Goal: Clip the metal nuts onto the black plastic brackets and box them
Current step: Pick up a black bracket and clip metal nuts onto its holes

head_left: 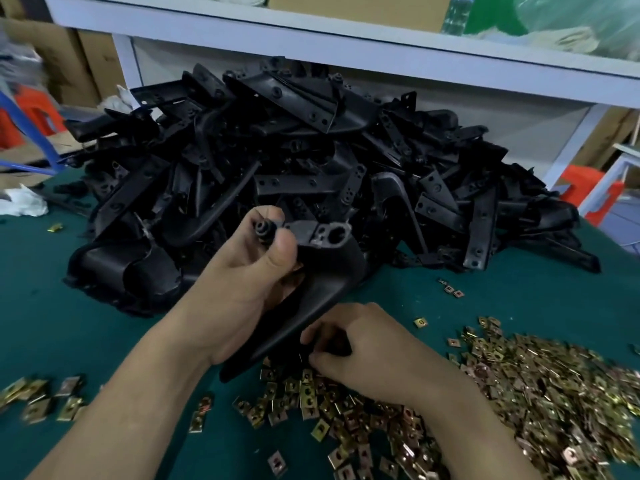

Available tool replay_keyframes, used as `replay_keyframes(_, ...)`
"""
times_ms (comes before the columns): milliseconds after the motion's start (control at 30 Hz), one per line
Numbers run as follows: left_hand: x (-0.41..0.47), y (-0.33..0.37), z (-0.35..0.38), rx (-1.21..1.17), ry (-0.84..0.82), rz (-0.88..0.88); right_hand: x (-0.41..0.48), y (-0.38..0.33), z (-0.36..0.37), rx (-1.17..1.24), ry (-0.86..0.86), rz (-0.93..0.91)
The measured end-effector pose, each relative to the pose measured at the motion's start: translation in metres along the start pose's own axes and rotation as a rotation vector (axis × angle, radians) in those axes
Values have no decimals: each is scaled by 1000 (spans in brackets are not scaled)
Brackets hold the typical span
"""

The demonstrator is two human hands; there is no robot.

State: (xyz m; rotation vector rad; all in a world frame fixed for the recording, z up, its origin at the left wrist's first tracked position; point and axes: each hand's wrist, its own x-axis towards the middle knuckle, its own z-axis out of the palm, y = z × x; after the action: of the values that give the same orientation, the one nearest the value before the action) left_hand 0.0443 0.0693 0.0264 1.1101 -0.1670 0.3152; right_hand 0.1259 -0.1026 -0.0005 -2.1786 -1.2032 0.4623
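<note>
My left hand (242, 282) grips a curved black plastic bracket (325, 268) near its upper end and holds it above the green table. My right hand (367, 355) is at the bracket's lower end, fingers curled around that end. Whether a metal nut lies under those fingers is hidden. Brass-coloured metal clip nuts (519, 393) lie heaped at the lower right, right under my right hand. A big pile of black brackets (311, 161) fills the middle of the table behind my hands.
A few loose nuts (38, 398) lie at the lower left and one (55, 227) at the far left. White shelf frame (311, 36) overhangs the back of the table. Crumpled white cloth (20, 204) at left edge. Orange stools (588, 199) stand beyond the right side.
</note>
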Motion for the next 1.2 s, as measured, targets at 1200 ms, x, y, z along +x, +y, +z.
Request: replay_keyframes(1200, -4, -13, 2, 675, 13, 241, -9, -7, -32, 941, 356, 29)
